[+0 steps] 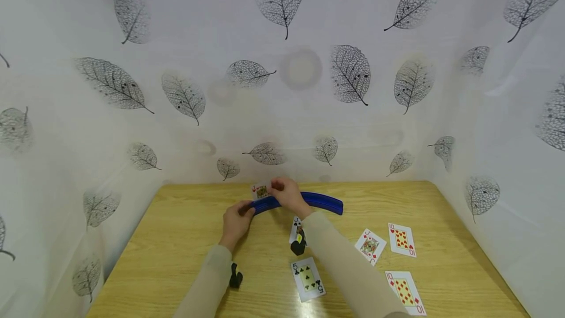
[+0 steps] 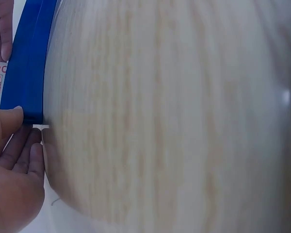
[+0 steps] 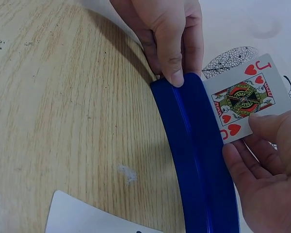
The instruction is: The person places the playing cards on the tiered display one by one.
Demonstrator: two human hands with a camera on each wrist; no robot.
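At the back of the desk (image 1: 176,229), the left grip (image 1: 236,222) clamps the rack (image 1: 324,202), likely steadying it; the right grip (image 1: 287,194) pinches the heart jack (image 3: 242,97) against it.

Smooth plastic holder (image 1: 324,202); wood-grained table (image 1: 176,239)

White leaf-print cloth (image 1: 282,117); wooden table (image 1: 176,234) before it

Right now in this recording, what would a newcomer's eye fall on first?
Probably the curved blue strip near the far edge of the table, its left end gripped by the left hand. Beside that end, the right hand pinches a jack of hearts. Behind them, a white backdrop printed with dark leaves fills the head view's upper part.
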